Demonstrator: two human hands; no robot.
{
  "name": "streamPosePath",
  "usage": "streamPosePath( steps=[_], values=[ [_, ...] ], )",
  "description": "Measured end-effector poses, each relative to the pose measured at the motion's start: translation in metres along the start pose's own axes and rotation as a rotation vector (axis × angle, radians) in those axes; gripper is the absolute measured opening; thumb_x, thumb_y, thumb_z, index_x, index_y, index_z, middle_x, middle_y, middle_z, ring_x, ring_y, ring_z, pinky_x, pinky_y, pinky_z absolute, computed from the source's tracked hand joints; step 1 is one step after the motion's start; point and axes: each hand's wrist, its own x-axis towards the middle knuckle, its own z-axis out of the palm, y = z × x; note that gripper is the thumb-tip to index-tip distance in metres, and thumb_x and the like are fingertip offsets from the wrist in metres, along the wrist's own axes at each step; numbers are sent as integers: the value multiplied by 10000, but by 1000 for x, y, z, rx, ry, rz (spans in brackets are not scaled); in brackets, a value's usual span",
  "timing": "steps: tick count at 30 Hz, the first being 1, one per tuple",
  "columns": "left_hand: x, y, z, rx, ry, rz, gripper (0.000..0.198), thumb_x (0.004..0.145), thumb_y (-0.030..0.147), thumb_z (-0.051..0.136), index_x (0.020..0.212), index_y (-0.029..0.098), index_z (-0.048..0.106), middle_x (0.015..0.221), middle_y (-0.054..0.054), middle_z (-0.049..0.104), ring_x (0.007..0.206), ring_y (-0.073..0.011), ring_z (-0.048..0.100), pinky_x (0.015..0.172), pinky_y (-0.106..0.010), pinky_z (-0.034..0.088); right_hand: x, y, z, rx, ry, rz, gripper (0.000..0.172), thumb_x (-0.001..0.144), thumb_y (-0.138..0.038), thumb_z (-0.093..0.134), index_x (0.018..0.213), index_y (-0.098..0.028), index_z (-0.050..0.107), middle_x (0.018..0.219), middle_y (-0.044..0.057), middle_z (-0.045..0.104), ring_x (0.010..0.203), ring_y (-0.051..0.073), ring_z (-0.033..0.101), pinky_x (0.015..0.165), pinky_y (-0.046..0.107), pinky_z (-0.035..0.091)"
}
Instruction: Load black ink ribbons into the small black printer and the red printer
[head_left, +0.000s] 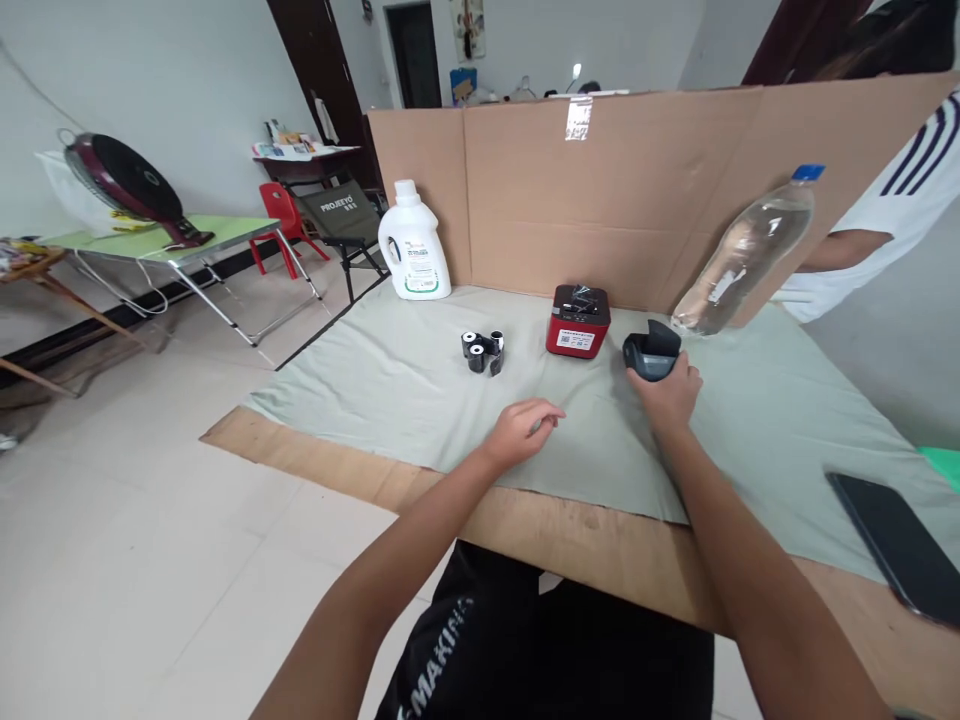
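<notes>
My right hand [673,392] grips a small dark grey device [651,354] with a raised black flap, apparently a portable label printer, near or on the cloth. My left hand [521,432] hovers over or rests on the cloth near the front, its fingers loosely bent and nothing visible in them. A red and black box-shaped device [577,322] with a white label stands between and beyond the hands, small dark items lying on its top. Further left is a cluster of small black rolls [478,352] with white ends.
A grey-green cloth [360,390] covers the wooden table. Behind stand a white jug [416,245] and a cardboard screen [525,200]. A clear bottle [750,260] with a blue cap leans at right; a phone [896,540] lies front right. Another person's sleeve [915,190] shows behind the screen.
</notes>
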Motion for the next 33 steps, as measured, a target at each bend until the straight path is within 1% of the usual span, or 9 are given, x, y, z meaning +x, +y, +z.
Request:
streamPosePath(
  steps=[5, 10, 13, 18, 20, 22, 25, 29, 33],
  values=[
    [-4, 8, -7, 172, -36, -122, 217, 929, 136, 494, 953, 205, 698, 1005, -75, 747, 1020, -228, 698, 991, -379, 556, -77, -18, -15, 121, -39, -9, 1054, 711, -510, 810, 1563, -18, 429, 1358, 276, 575, 1311, 444, 509, 1146, 559, 410],
    [2, 3, -6, 214, -137, -278, 430, 950, 182, 517, 1344, 199, 689, 1391, -94, 729, 1294, -263, 680, 1173, -425, 516, -143, -46, -10, 158, -66, -104, 1051, 720, -511, 794, 1573, -36, 403, 1374, 274, 564, 1293, 444, 497, 1134, 576, 416],
    [2, -4, -2, 209, -251, -308, 565, 964, 185, 501, 1522, 194, 588, 1584, -81, 604, 1463, -260, 586, 1270, -424, 449, -161, -55, -7, 151, -79, -159, 1038, 736, -474, 801, 1577, -30, 384, 1366, 271, 565, 1285, 436, 493, 1141, 577, 398],
    [4, -8, 0, 150, -304, -265, 606, 936, 135, 491, 1533, 178, 582, 1670, -68, 498, 1588, -227, 439, 1353, -423, 333, -168, -61, -10, 53, -80, -75, 1031, 756, -470, 847, 1562, 2, 409, 1343, 291, 582, 1275, 442, 512, 1129, 569, 400],
    [4, -6, -2, 113, -282, -257, 558, 929, 119, 488, 1462, 189, 638, 1645, -68, 534, 1563, -226, 477, 1340, -426, 354, -169, -63, -11, 8, -78, -35, 1047, 739, -492, 878, 1550, -2, 432, 1333, 294, 590, 1265, 449, 531, 1111, 568, 413],
    [4, -2, -4, 77, -223, -273, 472, 915, 106, 491, 1325, 207, 702, 1580, -62, 610, 1471, -230, 581, 1270, -420, 446, -170, -65, -11, -16, -70, -16, 1064, 716, -522, 901, 1536, -17, 448, 1318, 290, 603, 1252, 453, 552, 1095, 568, 424],
    [1, 4, -7, 43, -142, -324, 298, 878, 110, 524, 1080, 223, 712, 1460, -46, 707, 1160, -215, 734, 1032, -372, 585, -171, -64, -10, -23, -58, -19, 1062, 700, -555, 905, 1516, -42, 458, 1309, 289, 613, 1248, 463, 566, 1077, 583, 435],
    [0, 8, -9, 16, -137, -325, 191, 833, 113, 552, 969, 216, 638, 1374, -49, 748, 760, -140, 652, 821, -312, 564, -171, -58, -6, 20, -75, -60, 1079, 685, -570, 891, 1517, -61, 427, 1379, 318, 586, 1299, 490, 542, 1092, 627, 417],
    [0, 9, -7, -22, -130, -356, 268, 823, 86, 533, 1053, 215, 579, 1136, -32, 782, 674, -122, 579, 738, -277, 507, -169, -51, 0, 114, -95, -96, 1080, 687, -554, 857, 1527, -76, 375, 1457, 323, 552, 1349, 484, 524, 1140, 647, 393]
  ],
)
